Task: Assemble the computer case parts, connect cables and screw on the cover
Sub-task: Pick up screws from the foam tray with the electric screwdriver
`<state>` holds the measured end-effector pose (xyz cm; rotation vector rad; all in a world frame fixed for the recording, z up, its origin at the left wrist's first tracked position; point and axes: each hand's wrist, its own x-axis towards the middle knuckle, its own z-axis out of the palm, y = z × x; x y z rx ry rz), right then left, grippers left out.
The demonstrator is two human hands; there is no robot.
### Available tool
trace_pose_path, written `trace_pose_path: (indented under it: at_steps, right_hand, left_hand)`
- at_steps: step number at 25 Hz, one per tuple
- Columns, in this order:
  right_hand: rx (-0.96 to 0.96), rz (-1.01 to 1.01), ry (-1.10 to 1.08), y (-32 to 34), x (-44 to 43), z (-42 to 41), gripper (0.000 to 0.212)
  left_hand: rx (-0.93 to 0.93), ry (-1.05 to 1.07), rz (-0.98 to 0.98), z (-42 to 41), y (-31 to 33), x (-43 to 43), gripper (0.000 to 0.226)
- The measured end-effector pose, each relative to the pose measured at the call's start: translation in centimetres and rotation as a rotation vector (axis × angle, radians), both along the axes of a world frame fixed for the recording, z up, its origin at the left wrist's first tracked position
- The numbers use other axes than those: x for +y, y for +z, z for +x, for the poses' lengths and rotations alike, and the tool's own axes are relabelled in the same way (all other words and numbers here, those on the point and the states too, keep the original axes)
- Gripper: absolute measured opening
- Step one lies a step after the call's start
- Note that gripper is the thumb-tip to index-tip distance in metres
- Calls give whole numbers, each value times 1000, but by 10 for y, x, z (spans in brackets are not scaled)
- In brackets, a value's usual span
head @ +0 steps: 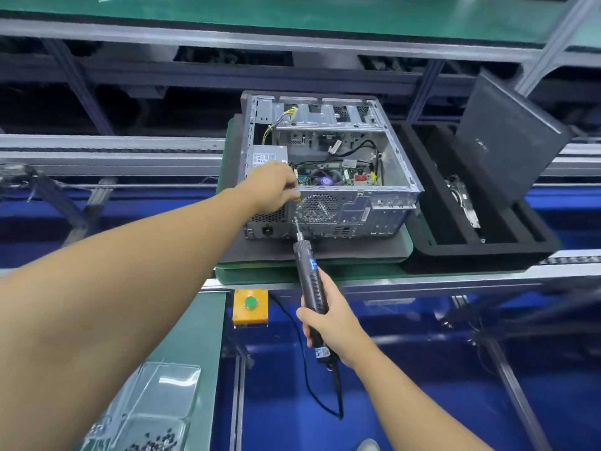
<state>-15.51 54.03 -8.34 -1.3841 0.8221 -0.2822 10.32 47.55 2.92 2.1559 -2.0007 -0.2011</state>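
An open metal computer case (395, 193) lies on a grey pad, its rear panel facing me, with the motherboard, fan and cables visible inside. My left hand (271, 187) grips the case's top rear edge near the power supply (265, 157), fingers curled over the rim. My right hand (328, 315) holds a black electric screwdriver (309, 268). Its bit touches the rear panel just left of the round fan grille (320, 208). The dark side cover (510, 138) leans tilted in a black foam tray at the right.
The black foam tray (432, 252) holds a metal part beside the case. A yellow box with a green button (250, 305) sits on the bench edge. A clear plastic tray (156, 415) with small dark screws lies at lower left. Conveyor rails run behind.
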Motion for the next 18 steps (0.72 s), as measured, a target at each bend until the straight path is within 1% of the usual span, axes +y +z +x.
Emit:
trace_pose_path:
  at_steps: [7,12,14,16,17,18]
  right_hand:
    - [110,51,-25,-17,16,-2,80]
    - [129,93,-12,-31,24,-4,84]
    - [140,95,-4,-34,26,-1,86]
    - [135,92,-4,-36,26,4,87]
    - [129,97,-7,-37,26,7,87]
    - [125,106,-12,-38,25,10,87]
  left_hand:
    - [-7,60,-13,-12,-4,4,34]
    - [39,133,-40,-17,-9,7,33]
    - [66,101,-47,-16,-8,9,30]
    - [151,24,-28,-6,-5,15,29]
    - [172,1,-6,2,-5,19,34]
    - [142,8,9,12,-7,24,43]
